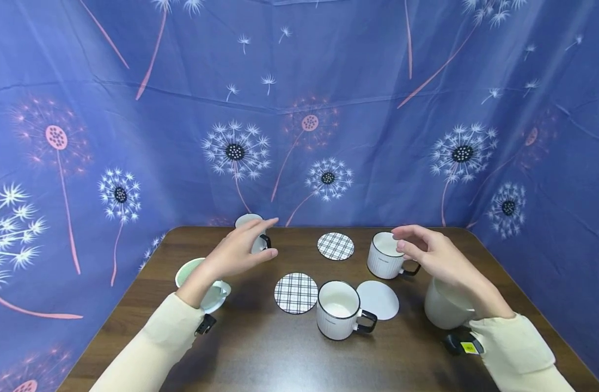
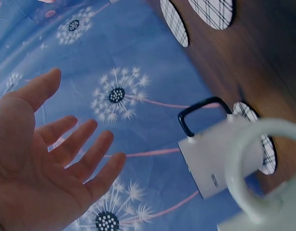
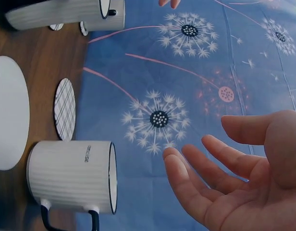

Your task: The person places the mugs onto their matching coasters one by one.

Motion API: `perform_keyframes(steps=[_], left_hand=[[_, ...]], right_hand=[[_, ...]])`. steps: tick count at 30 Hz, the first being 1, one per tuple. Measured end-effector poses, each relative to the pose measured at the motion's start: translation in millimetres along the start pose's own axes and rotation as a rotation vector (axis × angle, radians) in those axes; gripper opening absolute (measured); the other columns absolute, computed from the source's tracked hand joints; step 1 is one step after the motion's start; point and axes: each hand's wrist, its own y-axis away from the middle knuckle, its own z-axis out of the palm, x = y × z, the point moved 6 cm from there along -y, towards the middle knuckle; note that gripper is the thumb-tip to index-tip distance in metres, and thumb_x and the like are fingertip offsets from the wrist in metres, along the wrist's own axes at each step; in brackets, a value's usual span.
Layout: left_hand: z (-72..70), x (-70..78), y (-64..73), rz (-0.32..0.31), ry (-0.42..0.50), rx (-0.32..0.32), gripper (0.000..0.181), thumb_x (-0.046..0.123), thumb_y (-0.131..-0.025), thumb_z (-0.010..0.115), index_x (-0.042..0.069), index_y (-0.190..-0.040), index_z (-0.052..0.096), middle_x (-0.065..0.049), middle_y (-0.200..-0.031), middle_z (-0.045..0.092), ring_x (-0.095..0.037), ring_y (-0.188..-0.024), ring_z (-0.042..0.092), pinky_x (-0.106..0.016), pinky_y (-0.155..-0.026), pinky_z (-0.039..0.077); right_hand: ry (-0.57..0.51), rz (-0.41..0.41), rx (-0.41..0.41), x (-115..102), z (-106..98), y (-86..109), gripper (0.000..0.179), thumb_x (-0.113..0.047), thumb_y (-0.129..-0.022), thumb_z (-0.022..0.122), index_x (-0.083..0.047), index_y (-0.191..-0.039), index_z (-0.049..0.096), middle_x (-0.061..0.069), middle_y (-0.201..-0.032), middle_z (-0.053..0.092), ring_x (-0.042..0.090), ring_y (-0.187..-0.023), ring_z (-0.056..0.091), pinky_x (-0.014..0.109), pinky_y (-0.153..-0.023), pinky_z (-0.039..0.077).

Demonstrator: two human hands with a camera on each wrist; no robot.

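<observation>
My left hand [image 1: 240, 247] is held over the table's left side, fingers extended and nothing in its grasp. Partly hidden behind it at the back left is a white mug [image 1: 247, 220] with a black handle; in the left wrist view this mug [image 2: 215, 154] stands on a plaid coaster [image 2: 269, 156]. A pale green cup [image 1: 185, 270] sits under the left wrist. My right hand [image 1: 434, 250], fingers loosely bent and holding nothing, hovers beside a ribbed white mug [image 1: 384, 262] at the back right. Below the right wrist stands a pale cup [image 1: 439, 305], partly covered.
Near the middle front stands another white mug [image 1: 334, 321] with a black handle. Around it lie a plaid coaster [image 1: 296, 293] and a white round coaster [image 1: 380, 300]; a second plaid coaster [image 1: 335, 246] lies farther back. A blue dandelion cloth [image 1: 289, 71] hangs behind the wooden table [image 1: 260, 354].
</observation>
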Motion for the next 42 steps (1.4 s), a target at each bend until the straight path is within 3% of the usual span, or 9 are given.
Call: perform_keyframes(steps=[3,8,16,21,27,32,37,42], left_hand=[[6.6,4.4,-7.0,0.016,0.009,-0.001,0.073,0.039,-0.100,0.075,0.018,-0.163,0.045,-0.010,-0.151,0.057,-0.032,-0.139,0.057,-0.057,-0.111,0.047],[17.0,9.7,-18.2,0.040,0.017,-0.012,0.073,0.037,-0.100,0.075,0.015,-0.163,0.045,-0.010,-0.152,0.057,-0.031,-0.141,0.055,-0.055,-0.114,0.046],[39.1,13.1,-35.3,0.050,0.033,-0.038,0.073,0.035,-0.101,0.074,0.013,-0.163,0.044,-0.013,-0.151,0.057,-0.032,-0.141,0.054,-0.052,-0.116,0.044],[54.2,14.4,-44.7,0.014,0.034,-0.066,0.072,0.037,-0.101,0.074,0.015,-0.163,0.044,-0.012,-0.155,0.055,-0.035,-0.145,0.051,-0.056,-0.117,0.042],[70.7,13.3,-57.1,-0.018,0.023,-0.087,0.073,0.038,-0.100,0.075,0.015,-0.162,0.045,-0.012,-0.151,0.058,-0.033,-0.140,0.055,-0.055,-0.115,0.045],[82.1,9.0,-66.3,-0.043,0.015,-0.106,0.073,0.038,-0.100,0.076,0.015,-0.162,0.046,-0.011,-0.148,0.060,-0.031,-0.136,0.059,-0.054,-0.113,0.047],[89.9,3.8,-72.3,-0.048,-0.026,-0.113,0.073,0.039,-0.099,0.075,0.014,-0.161,0.047,-0.011,-0.146,0.060,-0.030,-0.133,0.060,-0.051,-0.112,0.047],[96.3,0.8,-74.9,-0.051,-0.037,-0.111,0.072,0.038,-0.098,0.076,0.013,-0.160,0.048,-0.012,-0.146,0.060,-0.031,-0.133,0.060,-0.051,-0.113,0.047]], right_hand=[[-0.012,0.002,0.006,6.9,-1.3,2.3,0.038,-0.020,-0.110,0.061,0.000,-0.142,0.060,0.024,-0.139,0.065,0.012,-0.108,0.072,0.023,-0.087,0.059],[0.002,-0.004,0.008,14.7,-3.2,3.0,0.036,-0.017,-0.110,0.061,0.000,-0.142,0.060,0.023,-0.135,0.067,0.007,-0.102,0.072,0.024,-0.086,0.060],[0.075,0.011,0.013,16.4,-6.4,2.9,0.036,-0.020,-0.110,0.061,-0.005,-0.142,0.062,0.018,-0.130,0.071,0.010,-0.096,0.072,0.025,-0.083,0.057],[0.110,0.031,0.014,18.0,-7.9,4.8,0.036,-0.023,-0.110,0.061,-0.005,-0.141,0.063,0.017,-0.129,0.072,0.014,-0.098,0.073,0.025,-0.082,0.057],[0.172,0.049,0.016,22.4,-10.3,5.7,0.038,-0.030,-0.110,0.061,-0.007,-0.140,0.063,0.012,-0.120,0.075,0.017,-0.099,0.073,0.026,-0.080,0.056],[0.189,0.037,0.020,24.5,-11.8,6.1,0.037,-0.027,-0.109,0.062,-0.006,-0.139,0.064,0.007,-0.113,0.076,0.017,-0.098,0.072,0.026,-0.079,0.056],[0.229,0.037,0.040,27.2,-14.3,8.1,0.034,-0.025,-0.109,0.063,-0.007,-0.137,0.066,0.009,-0.116,0.077,0.017,-0.101,0.072,0.027,-0.079,0.055],[0.267,0.032,0.055,28.4,-17.0,11.9,0.034,-0.028,-0.109,0.063,-0.008,-0.136,0.068,0.014,-0.124,0.075,0.026,-0.110,0.070,0.030,-0.082,0.055]])
